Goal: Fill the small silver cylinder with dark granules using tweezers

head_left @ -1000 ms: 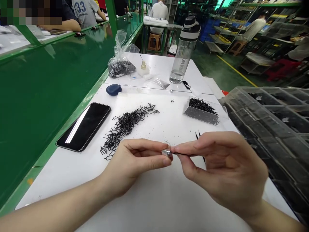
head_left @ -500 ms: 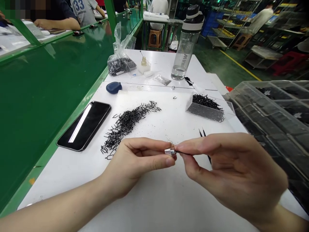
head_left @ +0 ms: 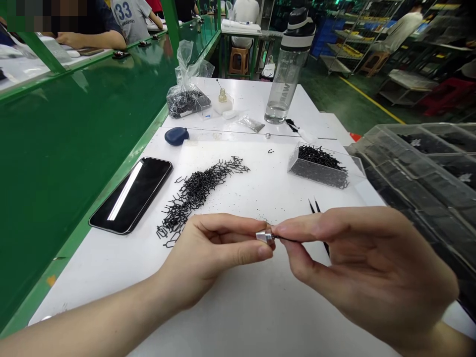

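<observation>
My left hand [head_left: 213, 255] pinches a small silver metal piece [head_left: 265, 237] between thumb and fingertips. My right hand [head_left: 366, 267] holds a thin black wire piece [head_left: 286, 239] between thumb and forefinger, its end meeting the silver piece. The fingertips of both hands nearly touch, partly hiding the silver piece. A loose pile of bent black wire clips [head_left: 197, 191] lies on the white table [head_left: 238, 317] just beyond my left hand. Black tweezers [head_left: 314, 207] lie on the table, partly hidden under my right hand.
A clear box of black clips [head_left: 318, 171] stands to the right, beyond it a lidded clear compartment tray [head_left: 420, 168]. A phone [head_left: 130, 196], blue pouch [head_left: 176, 136], water bottle [head_left: 288, 64] and plastic bag of clips [head_left: 186, 96] stand about. Co-workers sit beyond a green bench [head_left: 82, 148].
Both hands have shifted slightly right with the silver piece, which now lies more level. My right hand looks a little larger in view. The scene has tilted slightly with my head.
</observation>
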The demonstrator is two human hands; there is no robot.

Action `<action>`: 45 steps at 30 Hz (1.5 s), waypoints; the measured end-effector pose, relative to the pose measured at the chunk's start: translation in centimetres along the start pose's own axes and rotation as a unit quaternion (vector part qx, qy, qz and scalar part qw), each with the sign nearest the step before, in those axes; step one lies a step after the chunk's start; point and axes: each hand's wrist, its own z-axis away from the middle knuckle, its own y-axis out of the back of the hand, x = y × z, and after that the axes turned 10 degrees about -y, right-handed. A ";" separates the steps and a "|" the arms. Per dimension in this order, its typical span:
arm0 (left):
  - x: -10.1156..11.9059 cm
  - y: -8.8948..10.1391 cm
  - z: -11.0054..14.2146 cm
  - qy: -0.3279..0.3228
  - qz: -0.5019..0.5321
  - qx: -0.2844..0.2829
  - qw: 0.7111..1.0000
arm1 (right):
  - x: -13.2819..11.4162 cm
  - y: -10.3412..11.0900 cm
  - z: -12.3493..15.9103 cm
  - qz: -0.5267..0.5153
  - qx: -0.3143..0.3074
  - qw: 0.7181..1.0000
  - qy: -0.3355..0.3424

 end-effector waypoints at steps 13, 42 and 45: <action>-0.2 0.0 -0.3 0.005 -0.001 -0.002 1.000 | -0.4 0.4 0.4 0.095 -0.010 0.994 -0.054; 0.1 -0.2 0.4 -0.086 -0.100 -0.004 0.991 | 0.0 1.1 -0.7 0.042 -0.082 0.996 -0.015; 0.2 -0.3 0.6 -0.089 -0.104 -0.002 0.991 | 0.1 1.2 -0.6 0.034 -0.079 0.996 -0.011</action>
